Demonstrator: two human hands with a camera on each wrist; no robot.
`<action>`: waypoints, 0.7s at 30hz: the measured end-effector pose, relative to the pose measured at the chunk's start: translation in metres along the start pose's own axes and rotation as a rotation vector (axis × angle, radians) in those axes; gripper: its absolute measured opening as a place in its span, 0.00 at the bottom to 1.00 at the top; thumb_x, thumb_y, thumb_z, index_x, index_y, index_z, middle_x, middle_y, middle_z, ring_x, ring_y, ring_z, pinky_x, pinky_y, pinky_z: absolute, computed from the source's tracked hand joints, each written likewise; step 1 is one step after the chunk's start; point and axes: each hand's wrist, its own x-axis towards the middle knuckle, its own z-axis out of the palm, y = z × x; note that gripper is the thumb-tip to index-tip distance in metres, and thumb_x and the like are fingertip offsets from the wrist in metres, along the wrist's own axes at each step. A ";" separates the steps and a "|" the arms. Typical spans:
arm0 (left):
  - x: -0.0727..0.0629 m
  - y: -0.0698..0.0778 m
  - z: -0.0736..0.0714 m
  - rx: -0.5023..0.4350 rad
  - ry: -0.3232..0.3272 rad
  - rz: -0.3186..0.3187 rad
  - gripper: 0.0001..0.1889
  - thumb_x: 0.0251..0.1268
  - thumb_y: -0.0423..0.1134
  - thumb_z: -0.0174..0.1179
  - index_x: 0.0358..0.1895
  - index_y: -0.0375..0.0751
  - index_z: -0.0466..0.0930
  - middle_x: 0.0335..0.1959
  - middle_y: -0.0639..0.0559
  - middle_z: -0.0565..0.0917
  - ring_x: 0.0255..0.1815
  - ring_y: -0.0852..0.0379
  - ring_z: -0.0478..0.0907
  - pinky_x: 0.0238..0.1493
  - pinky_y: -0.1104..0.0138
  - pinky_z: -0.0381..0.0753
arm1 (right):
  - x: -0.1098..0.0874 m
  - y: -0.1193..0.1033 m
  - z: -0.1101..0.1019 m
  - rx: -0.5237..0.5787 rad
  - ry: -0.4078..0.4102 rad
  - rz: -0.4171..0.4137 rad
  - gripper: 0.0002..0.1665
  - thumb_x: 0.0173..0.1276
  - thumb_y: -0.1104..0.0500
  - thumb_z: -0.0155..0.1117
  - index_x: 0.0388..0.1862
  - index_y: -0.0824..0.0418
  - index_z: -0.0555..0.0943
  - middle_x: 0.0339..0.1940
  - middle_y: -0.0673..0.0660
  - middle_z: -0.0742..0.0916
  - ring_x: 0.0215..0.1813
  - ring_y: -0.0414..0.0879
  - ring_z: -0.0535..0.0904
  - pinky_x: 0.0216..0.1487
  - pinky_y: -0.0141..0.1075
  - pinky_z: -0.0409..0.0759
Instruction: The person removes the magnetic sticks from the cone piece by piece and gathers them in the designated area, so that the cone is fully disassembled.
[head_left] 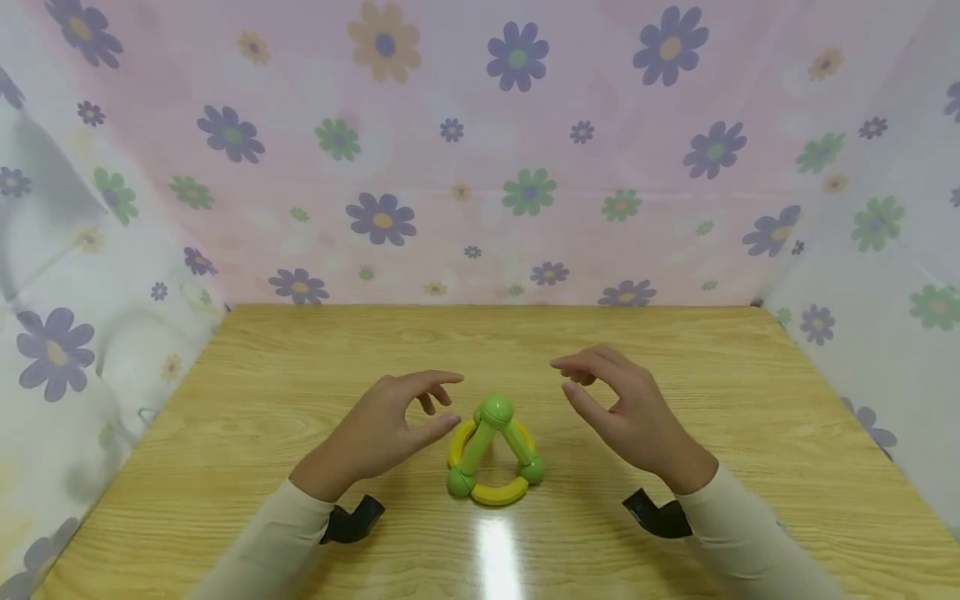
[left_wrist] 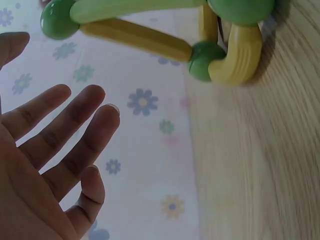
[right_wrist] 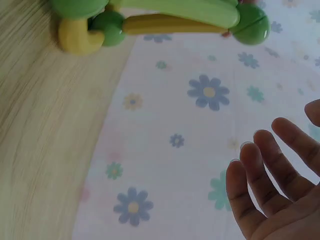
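Note:
A small pyramid of building rods and balls (head_left: 496, 411) stands on the wooden table between the hands. Green balls form its corners, and light green rods (head_left: 477, 448) rise to the top ball. Curved yellow rods (head_left: 498, 494) ring its base. My left hand (head_left: 382, 425) hovers just left of it, fingers relaxed and holding nothing. On the other side, farther off, my right hand (head_left: 630, 408) is held with loosely bent, empty fingers. Both wrist views show the pyramid at the top, apart from the fingers; straight yellow rods (left_wrist: 137, 40) also appear there.
The wood-grain table (head_left: 337, 342) has flower-patterned cloth (head_left: 457, 158) along its back and both sides. A dark strap piece (head_left: 354, 520) sticks out at the left wrist, and a similar black piece (head_left: 658, 514) at the right.

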 end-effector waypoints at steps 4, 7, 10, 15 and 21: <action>0.008 0.008 0.010 -0.021 -0.056 -0.013 0.29 0.65 0.58 0.65 0.68 0.60 0.73 0.44 0.60 0.85 0.38 0.57 0.80 0.37 0.64 0.79 | 0.008 -0.007 0.013 0.064 0.003 -0.001 0.19 0.68 0.69 0.64 0.55 0.55 0.84 0.41 0.47 0.85 0.41 0.37 0.77 0.40 0.30 0.77; 0.011 0.012 0.017 -0.029 -0.082 -0.040 0.32 0.63 0.58 0.68 0.69 0.60 0.72 0.43 0.61 0.84 0.31 0.59 0.75 0.30 0.69 0.74 | 0.013 -0.012 0.021 0.105 -0.008 0.019 0.16 0.71 0.67 0.62 0.55 0.55 0.84 0.38 0.48 0.84 0.39 0.36 0.77 0.39 0.32 0.78; 0.012 0.013 0.024 -0.037 -0.088 -0.056 0.33 0.61 0.58 0.69 0.70 0.59 0.71 0.43 0.64 0.82 0.23 0.63 0.72 0.23 0.70 0.73 | 0.017 -0.014 0.028 0.143 -0.019 0.043 0.15 0.72 0.67 0.61 0.54 0.55 0.84 0.37 0.48 0.85 0.37 0.37 0.77 0.38 0.33 0.78; 0.012 0.011 0.031 -0.045 -0.095 -0.050 0.32 0.62 0.56 0.68 0.69 0.55 0.73 0.41 0.64 0.84 0.15 0.67 0.69 0.18 0.71 0.72 | 0.015 -0.016 0.035 0.185 -0.053 0.088 0.16 0.73 0.68 0.59 0.55 0.54 0.84 0.38 0.46 0.84 0.36 0.37 0.76 0.38 0.34 0.79; 0.012 0.009 0.032 -0.091 -0.139 -0.039 0.29 0.65 0.54 0.67 0.67 0.50 0.76 0.41 0.61 0.86 0.15 0.67 0.71 0.19 0.71 0.74 | 0.012 -0.019 0.039 0.227 -0.135 0.103 0.17 0.74 0.66 0.59 0.58 0.52 0.83 0.37 0.47 0.83 0.34 0.38 0.74 0.35 0.32 0.76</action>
